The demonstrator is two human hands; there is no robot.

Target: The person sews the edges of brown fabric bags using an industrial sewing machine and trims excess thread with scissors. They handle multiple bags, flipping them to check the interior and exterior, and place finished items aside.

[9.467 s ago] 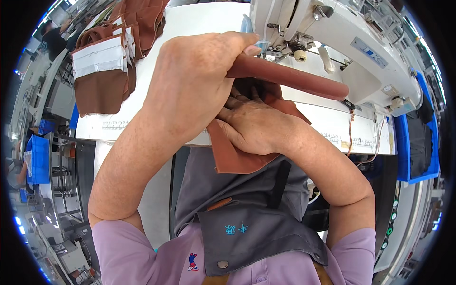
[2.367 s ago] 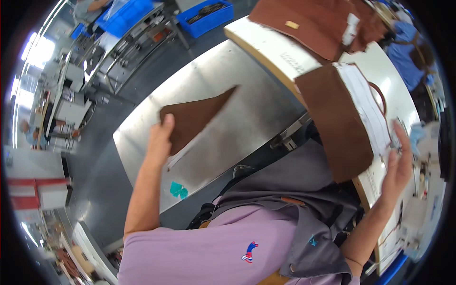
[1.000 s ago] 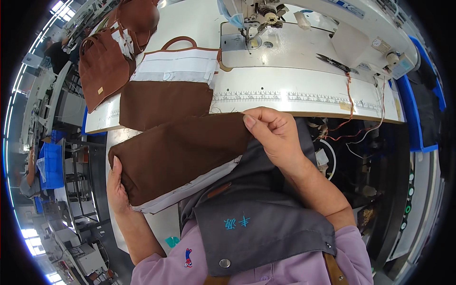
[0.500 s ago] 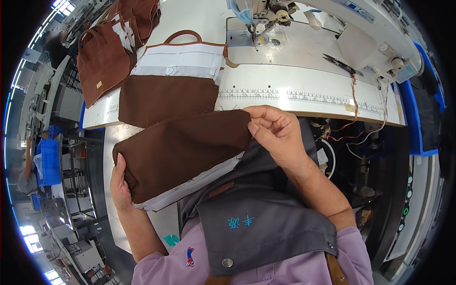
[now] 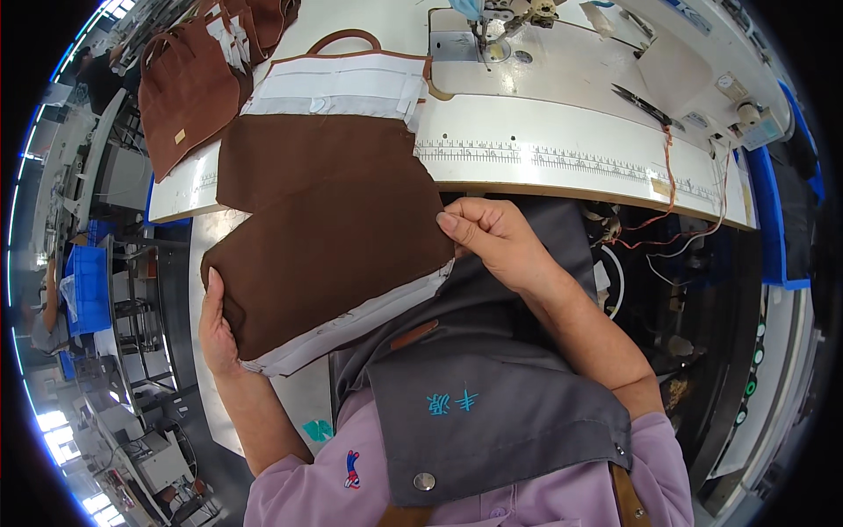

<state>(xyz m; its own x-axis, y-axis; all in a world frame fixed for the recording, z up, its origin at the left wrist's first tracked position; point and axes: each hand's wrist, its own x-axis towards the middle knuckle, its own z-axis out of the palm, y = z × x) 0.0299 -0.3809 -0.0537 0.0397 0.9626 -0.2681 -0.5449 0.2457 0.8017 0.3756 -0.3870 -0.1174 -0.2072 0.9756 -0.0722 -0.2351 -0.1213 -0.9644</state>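
A dark brown bag lining (image 5: 329,263) stretches from the table edge toward my lap. My left hand (image 5: 217,329) grips its lower left side, thumb on top and fingers underneath. At the right edge my right hand (image 5: 492,235) pinches the cloth between thumb and fingers. A white strip (image 5: 351,329) runs along the lining's near edge. The far part of the lining rests on the table, meeting a white panel (image 5: 338,88) with a round light-coloured fastener and a brown handle (image 5: 344,37) beyond it.
A sewing machine (image 5: 702,61) stands at the far right, its needle area (image 5: 492,48) beyond the bag piece. Thread snips (image 5: 641,105) lie beside it. Brown bags (image 5: 189,105) are piled at the far left. A ruler strip (image 5: 562,158) follows the table's front; blue bins (image 5: 88,290) stand left.
The near part of the lining has opened out toward the far part, and the raised fold between them has flattened. My right hand has shifted slightly left and nearer, still pinching the edge.
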